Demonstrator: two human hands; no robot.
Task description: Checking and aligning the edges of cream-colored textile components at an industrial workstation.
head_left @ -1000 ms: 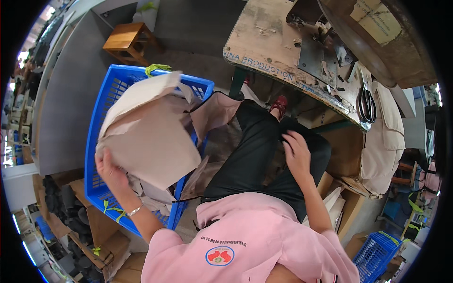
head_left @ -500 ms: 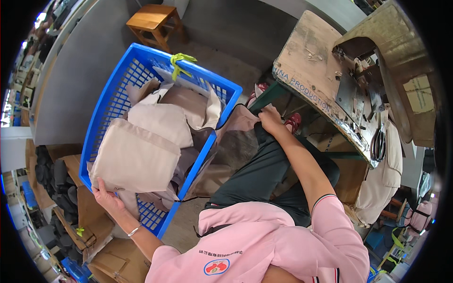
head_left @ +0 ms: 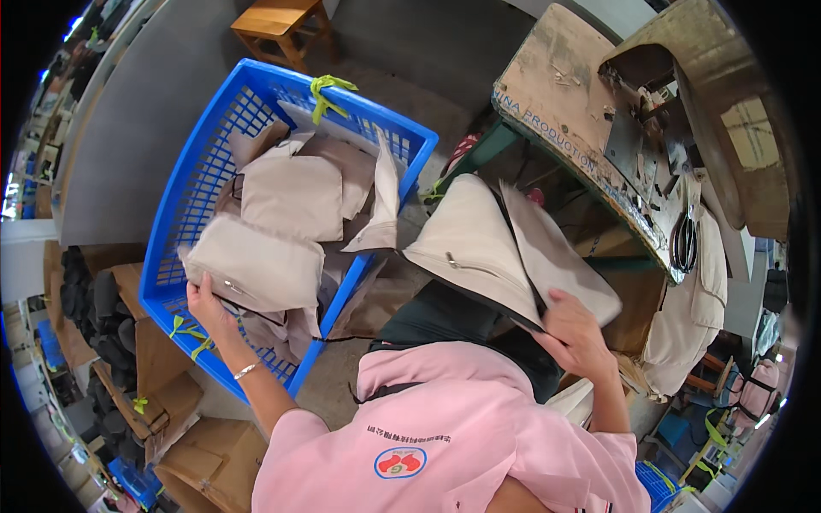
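Observation:
My left hand grips the near edge of a beige fabric panel with a zipper, fingers hidden beneath it. That panel lies over other beige fabric pieces in a blue plastic basket. To the right, my right hand is closed on the dark-trimmed edge of a second beige fabric panel, also zippered. This one spreads above my knees between basket and workbench, with a darker beige flap beside it, slightly blurred.
At right stands a worn wooden workbench with a metal machine and black-handled scissors. Beige fabric hangs off its end. A wooden stool stands at the back. Cardboard boxes and black padded pieces fill the left.
My right hand has come back toward my body, bringing a zippered beige panel up over my lap. The panel under my left hand has shifted and now shows its zipper.

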